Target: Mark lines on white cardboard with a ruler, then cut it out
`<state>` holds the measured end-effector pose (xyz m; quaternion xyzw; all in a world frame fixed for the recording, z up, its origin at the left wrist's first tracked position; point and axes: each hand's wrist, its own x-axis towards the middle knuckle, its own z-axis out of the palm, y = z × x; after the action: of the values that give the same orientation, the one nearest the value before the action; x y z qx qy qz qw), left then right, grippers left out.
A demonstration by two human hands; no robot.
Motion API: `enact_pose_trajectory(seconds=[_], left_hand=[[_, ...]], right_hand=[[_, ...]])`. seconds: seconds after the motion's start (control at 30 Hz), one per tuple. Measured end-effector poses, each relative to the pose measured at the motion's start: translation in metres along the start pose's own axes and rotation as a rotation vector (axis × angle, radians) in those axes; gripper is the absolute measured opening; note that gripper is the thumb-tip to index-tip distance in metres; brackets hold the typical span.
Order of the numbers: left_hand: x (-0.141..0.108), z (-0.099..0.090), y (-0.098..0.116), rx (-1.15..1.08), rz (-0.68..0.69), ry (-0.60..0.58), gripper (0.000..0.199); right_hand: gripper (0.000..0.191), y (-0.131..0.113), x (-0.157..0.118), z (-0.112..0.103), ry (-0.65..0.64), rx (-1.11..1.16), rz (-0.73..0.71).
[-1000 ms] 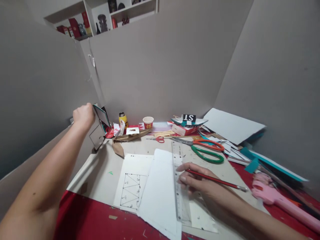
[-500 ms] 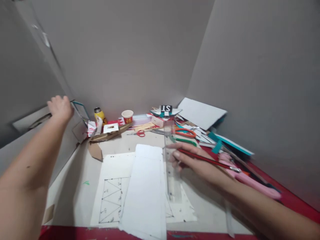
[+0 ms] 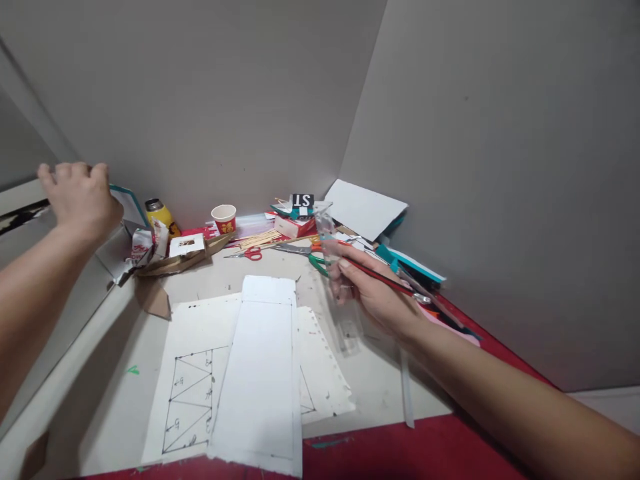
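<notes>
My right hand (image 3: pixel 365 283) holds a clear ruler (image 3: pixel 345 327) and a dark red pencil (image 3: pixel 377 275), just above the tabletop. At the far left my left hand (image 3: pixel 83 200) rests on the top of a white board structure (image 3: pixel 60 293), its fingers bent over the edge and partly hidden. A long white card strip (image 3: pixel 260 373) lies over a drawn sheet (image 3: pixel 193 327) with triangles and figures in black lines.
Small red scissors (image 3: pixel 253 253), a paper cup (image 3: pixel 224 219), a yellow bottle (image 3: pixel 161 215) and cardboard pieces (image 3: pixel 153 297) lie toward the back. A white panel (image 3: pixel 367 208) leans at the back right, near green-handled scissors (image 3: pixel 319 264).
The view has turned right, so the table's things sit further left. The ruler has lifted off the white card strip and tilted, with my right hand beside it.
</notes>
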<state>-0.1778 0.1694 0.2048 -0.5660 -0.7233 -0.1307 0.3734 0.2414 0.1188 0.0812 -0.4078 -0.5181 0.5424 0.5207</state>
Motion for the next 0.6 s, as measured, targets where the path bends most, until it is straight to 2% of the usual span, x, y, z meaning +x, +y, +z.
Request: enact_pose_trajectory(seconds=[0.07,0.13,0.2,0.27,0.4,0.43,0.47,0.53,0.6], left_hand=[[0.001,-0.005,0.017,-0.071,-0.005,0.057,0.050],[-0.001,-0.012,0.041,-0.190,0.013,0.126,0.052],[-0.010,-0.019,0.068,-0.294,0.106,0.151,0.049],[-0.027,-0.025,0.096,-0.428,0.218,0.132,0.050],[-0.072,-0.025,0.136,-0.512,0.424,-0.013,0.045],[-0.081,-0.022,0.141,-0.548,0.472,-0.139,0.046],[-0.089,-0.018,0.144,-0.565,0.503,-0.247,0.046],[-0.098,-0.009,0.145,-0.576,0.530,-0.371,0.044],[-0.099,-0.002,0.142,-0.572,0.514,-0.418,0.041]], right_hand=[[0.045,0.001,0.001,-0.002,0.017,-0.065,-0.024],[0.040,0.001,0.002,-0.005,0.018,-0.245,-0.065],[0.035,0.000,0.002,-0.008,-0.022,-0.493,-0.128],[0.033,0.001,0.001,-0.011,-0.129,-0.684,-0.206],[0.035,0.012,-0.002,-0.014,-0.456,-0.793,-0.366],[0.035,0.016,-0.003,-0.013,-0.531,-0.805,-0.402],[0.035,0.020,-0.005,-0.013,-0.600,-0.820,-0.438],[0.035,0.024,-0.007,-0.012,-0.703,-0.864,-0.487],[0.035,0.026,-0.008,-0.011,-0.795,-0.904,-0.490]])
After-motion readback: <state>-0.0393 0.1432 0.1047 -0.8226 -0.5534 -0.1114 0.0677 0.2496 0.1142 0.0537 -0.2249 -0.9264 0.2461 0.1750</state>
